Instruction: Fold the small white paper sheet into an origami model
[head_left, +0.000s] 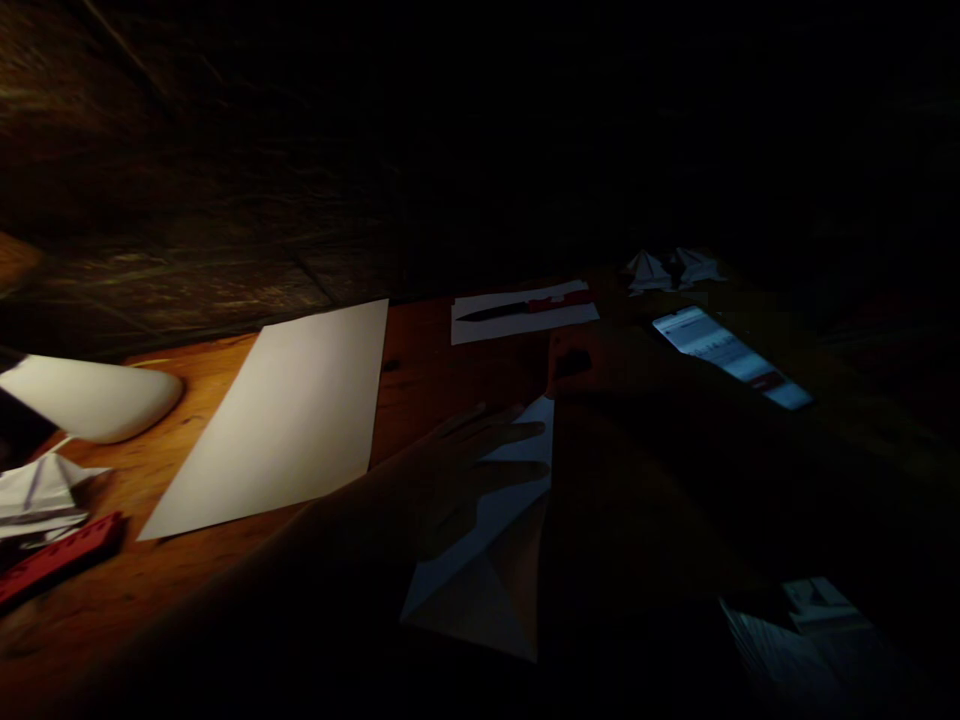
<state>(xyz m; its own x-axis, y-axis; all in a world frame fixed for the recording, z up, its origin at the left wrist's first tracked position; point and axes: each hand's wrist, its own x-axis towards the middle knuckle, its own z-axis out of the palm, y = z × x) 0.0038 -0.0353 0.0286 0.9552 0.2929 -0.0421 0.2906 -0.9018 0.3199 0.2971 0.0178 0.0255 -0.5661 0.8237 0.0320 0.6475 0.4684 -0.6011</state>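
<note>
My left hand [457, 465] reaches in from the lower left in deep shadow. It lies flat with its fingers spread on a folded sheet of paper [480, 595]. The near end of this sheet shows slanting creases and comes to a point on the left. Beyond the fingertips, a knife [525, 306] with a red handle and dark blade rests on a small stack of white paper [480, 333]. My right hand cannot be made out; the right side is almost black.
A large blank white sheet [292, 420] lies left of my hand. At the far left are a white lamp-like object [112, 400], a folded paper shape [45, 490] and a red bar [64, 560]. A lit phone [731, 355] and folded papers [671, 270] lie back right; printed paper [817, 630] front right.
</note>
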